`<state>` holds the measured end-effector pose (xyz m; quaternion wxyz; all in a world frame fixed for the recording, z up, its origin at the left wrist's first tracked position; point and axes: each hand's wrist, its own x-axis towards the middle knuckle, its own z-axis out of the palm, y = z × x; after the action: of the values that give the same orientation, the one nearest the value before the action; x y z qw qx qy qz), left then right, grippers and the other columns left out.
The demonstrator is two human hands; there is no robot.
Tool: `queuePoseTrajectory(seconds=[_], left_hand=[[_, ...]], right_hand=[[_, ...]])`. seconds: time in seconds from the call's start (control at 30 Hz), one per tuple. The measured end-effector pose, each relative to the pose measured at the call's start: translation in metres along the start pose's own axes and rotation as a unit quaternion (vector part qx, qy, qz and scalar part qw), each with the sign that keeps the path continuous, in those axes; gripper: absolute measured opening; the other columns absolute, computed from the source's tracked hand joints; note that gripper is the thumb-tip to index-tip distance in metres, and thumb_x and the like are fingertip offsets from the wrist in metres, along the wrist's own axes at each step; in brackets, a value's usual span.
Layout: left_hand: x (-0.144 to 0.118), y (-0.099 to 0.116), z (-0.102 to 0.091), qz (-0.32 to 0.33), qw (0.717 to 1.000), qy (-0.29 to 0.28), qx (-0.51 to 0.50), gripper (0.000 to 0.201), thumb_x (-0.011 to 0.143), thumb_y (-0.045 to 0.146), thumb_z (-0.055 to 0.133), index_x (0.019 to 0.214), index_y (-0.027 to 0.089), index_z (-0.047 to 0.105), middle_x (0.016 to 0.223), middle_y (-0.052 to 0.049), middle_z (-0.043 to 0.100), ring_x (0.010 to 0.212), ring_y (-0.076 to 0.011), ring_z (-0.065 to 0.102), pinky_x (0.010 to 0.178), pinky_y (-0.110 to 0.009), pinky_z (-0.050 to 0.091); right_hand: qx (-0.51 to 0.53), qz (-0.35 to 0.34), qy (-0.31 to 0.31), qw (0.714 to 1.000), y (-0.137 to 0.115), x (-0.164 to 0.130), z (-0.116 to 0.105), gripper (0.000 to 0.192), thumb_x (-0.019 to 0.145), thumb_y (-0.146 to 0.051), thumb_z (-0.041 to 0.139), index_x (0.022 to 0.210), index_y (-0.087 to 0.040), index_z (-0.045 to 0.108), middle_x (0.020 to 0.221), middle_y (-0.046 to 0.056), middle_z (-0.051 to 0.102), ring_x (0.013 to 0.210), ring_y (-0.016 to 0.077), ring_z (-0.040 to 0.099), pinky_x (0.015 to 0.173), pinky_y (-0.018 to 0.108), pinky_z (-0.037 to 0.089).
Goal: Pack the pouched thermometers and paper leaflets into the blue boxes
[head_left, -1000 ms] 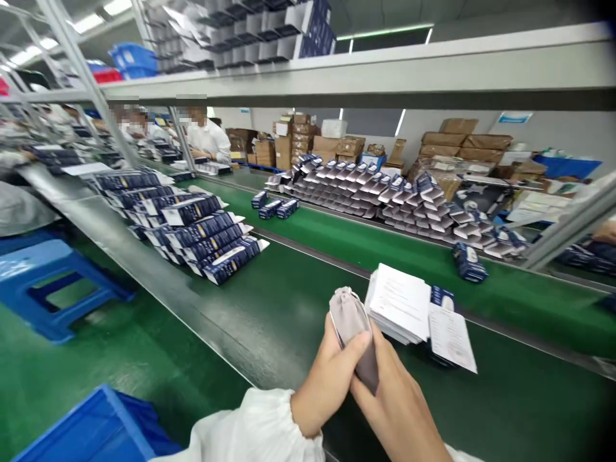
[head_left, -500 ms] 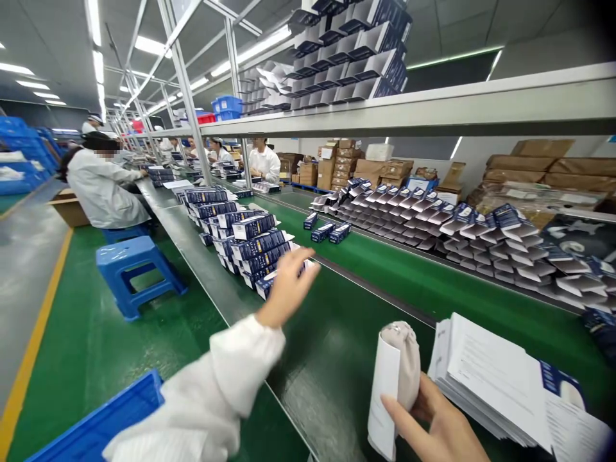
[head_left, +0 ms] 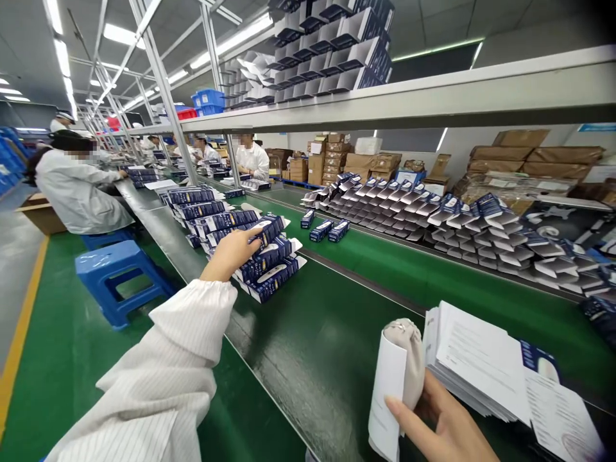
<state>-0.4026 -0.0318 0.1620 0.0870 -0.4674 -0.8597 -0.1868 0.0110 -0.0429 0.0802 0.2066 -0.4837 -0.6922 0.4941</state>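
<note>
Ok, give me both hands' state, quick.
Left hand: fingers closing on the top blue box of the stack; grip not clearly shut.
Right hand: shut on the grey pouch and folded leaflet.

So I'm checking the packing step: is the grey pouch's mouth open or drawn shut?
Drawn shut: the grey pouch in the right hand shows a gathered, puckered top, with a folded white leaflet held against it.

A blue stool (head_left: 117, 274) stands on the green floor left of the conveyor belt (head_left: 337, 333). Beyond the belt lie rows of open cartons (head_left: 433, 218), with brown boxes (head_left: 332, 157) behind them. Above the belt, a shelf (head_left: 433, 102) carries more cartons. A person in white (head_left: 72, 192) sits past the stool.
</note>
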Motion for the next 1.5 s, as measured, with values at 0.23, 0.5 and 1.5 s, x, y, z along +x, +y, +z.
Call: queuePoseTrajectory(seconds=[0.23,0.5,1.5], left_hand=[[-0.11,0.083,0.008,0.056,0.99,0.062,-0.114,0.057,0.09,0.035,0.04,0.144,0.019,0.028,0.137,-0.011,0.047,0.121,-0.0232,0.049,0.1,-0.036,0.042],[-0.258,0.184,0.079,0.177,0.819,-0.135,-0.528,0.058,0.077,0.022,0.066,0.129,0.026,0.04,0.122,-0.008,0.045,0.116,-0.0217,0.049,0.101,-0.037,0.042],[-0.251,0.272,0.094,0.269,0.811,-0.164,-0.493,0.053,0.083,0.022,0.059,0.13,0.028,0.037,0.116,-0.005,0.05,0.108,-0.0205,0.052,0.093,-0.037,0.045]], right_hand=[[0.054,-0.021,0.035,0.998,0.025,-0.009,-0.032,0.062,0.074,-0.055,0.063,0.122,-0.018,0.052,0.115,0.012,0.064,0.101,0.0319,0.062,0.074,0.031,0.056],[-0.006,-0.064,0.153,0.986,0.039,-0.031,-0.074,0.048,0.078,-0.054,0.061,0.111,-0.02,0.055,0.108,0.01,0.066,0.098,0.0301,0.062,0.07,0.031,0.055],[-0.05,-0.178,0.254,0.949,-0.014,-0.041,-0.14,0.038,0.08,-0.036,0.067,0.112,-0.02,0.054,0.104,0.008,0.065,0.091,0.0259,0.063,0.076,0.038,0.054]])
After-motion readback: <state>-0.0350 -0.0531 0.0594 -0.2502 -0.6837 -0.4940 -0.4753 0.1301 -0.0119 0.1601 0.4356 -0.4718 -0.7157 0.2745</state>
